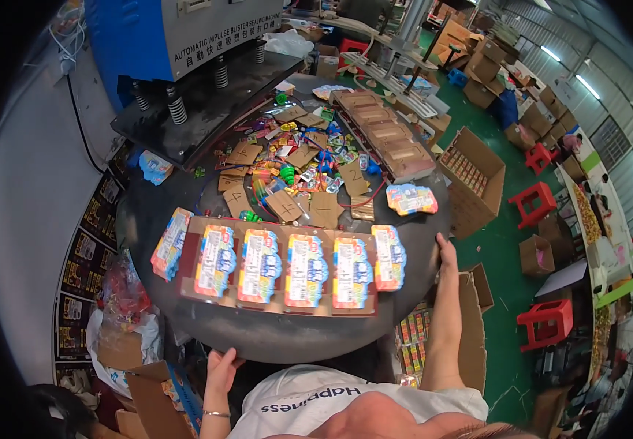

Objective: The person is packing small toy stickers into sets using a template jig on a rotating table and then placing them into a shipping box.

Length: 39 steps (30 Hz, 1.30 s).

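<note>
Printed cards [306, 271] row a brown holder [190, 274], front of the round tabletop [287, 340].
Loose card [172, 245] at the holder's left end; left hand [222, 366] at the near rim, grip part-curled, hold cannot be told; four cards evenly spaced, presumably for alignment; another at the right end; right hand [446, 252] at the right rim, perhaps steadying it, grip likewise undetermined. Surface dark; green floor [507, 285], red stools [543, 322] farther right.

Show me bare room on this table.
Bare on the round black table: the strip between brown tray and near edge, and the patch between rightmost printed cards and right hand. Crowded: the middle, heaped with cardboard pieces and small plastic toys.
</note>
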### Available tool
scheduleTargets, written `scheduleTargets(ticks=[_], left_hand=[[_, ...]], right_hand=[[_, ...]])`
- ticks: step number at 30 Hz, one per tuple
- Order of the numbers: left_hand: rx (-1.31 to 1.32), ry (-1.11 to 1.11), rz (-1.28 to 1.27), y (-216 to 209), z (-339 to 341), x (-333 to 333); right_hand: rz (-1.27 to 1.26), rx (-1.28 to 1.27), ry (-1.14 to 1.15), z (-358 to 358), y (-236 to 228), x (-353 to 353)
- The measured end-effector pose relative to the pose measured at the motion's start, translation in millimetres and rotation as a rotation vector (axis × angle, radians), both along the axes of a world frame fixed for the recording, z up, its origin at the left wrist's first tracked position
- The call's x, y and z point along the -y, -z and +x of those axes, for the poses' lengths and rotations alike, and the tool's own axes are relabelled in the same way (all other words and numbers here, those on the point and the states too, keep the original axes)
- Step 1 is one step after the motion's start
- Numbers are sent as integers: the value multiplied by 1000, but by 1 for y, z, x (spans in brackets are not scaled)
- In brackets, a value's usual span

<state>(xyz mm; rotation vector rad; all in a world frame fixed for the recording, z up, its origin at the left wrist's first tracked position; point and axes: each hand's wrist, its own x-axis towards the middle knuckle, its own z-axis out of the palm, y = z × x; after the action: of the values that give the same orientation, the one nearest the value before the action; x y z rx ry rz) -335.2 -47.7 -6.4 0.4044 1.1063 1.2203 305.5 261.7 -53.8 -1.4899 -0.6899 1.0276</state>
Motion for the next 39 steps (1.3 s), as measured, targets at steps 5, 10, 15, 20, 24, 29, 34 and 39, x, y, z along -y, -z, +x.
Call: scheduleTargets(ticks=[5, 10, 15, 20, 24, 29, 34, 39], left_hand=[[209, -484, 62, -4, 24, -25], [285, -329, 40, -12, 156, 8], [291, -246, 86, 5, 232, -8], [-153, -834, -44, 25, 100, -102], [-602, -683, -32, 60, -132, -117], [-665, -417, -56, 45, -307, -180], [-718, -347, -184, 48, -338, -228], [-2015, -280, 45, -43, -206, -236]], right_hand=[[95, -308, 124, -65, 27, 112], [-45, -545, 41, -194, -20, 247], [80, -925, 9, -147, -14, 214], [12, -734, 9, -9, 9, 97], [59, -290, 102, -58, 49, 130], [144, -208, 395, -222, -16, 191], [134, -300, 368, -234, -23, 214], [122, -327, 383, -238, -12, 225]])
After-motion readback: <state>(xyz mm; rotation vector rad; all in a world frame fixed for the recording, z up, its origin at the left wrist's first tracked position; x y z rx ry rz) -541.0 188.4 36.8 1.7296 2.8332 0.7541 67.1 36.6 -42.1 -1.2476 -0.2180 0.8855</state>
